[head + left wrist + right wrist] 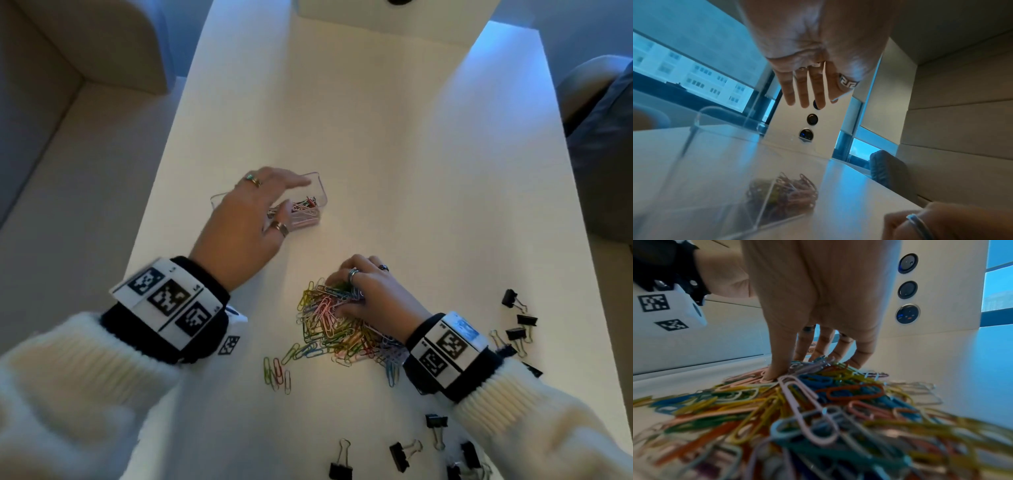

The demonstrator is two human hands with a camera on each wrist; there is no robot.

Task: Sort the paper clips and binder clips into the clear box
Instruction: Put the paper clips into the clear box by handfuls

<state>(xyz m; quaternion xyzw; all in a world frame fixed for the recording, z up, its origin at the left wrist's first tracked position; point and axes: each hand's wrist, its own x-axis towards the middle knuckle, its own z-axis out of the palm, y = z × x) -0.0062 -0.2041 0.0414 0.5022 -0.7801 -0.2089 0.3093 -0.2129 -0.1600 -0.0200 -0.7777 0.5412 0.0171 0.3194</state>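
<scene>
I am digging my right hand into the paper clips while my left hand is hovering over the clear box.

My right fingers are curling down, tips pressing into the far edge of the coloured pile on the white counter; I cannot tell whether they are pinching any clip. My left fingers are lying straight and relaxed, holding nothing, above the box, which is sitting far left of the pile with some clips in its right compartment. Black binder clips are lying scattered right of and nearer than the pile.
</scene>
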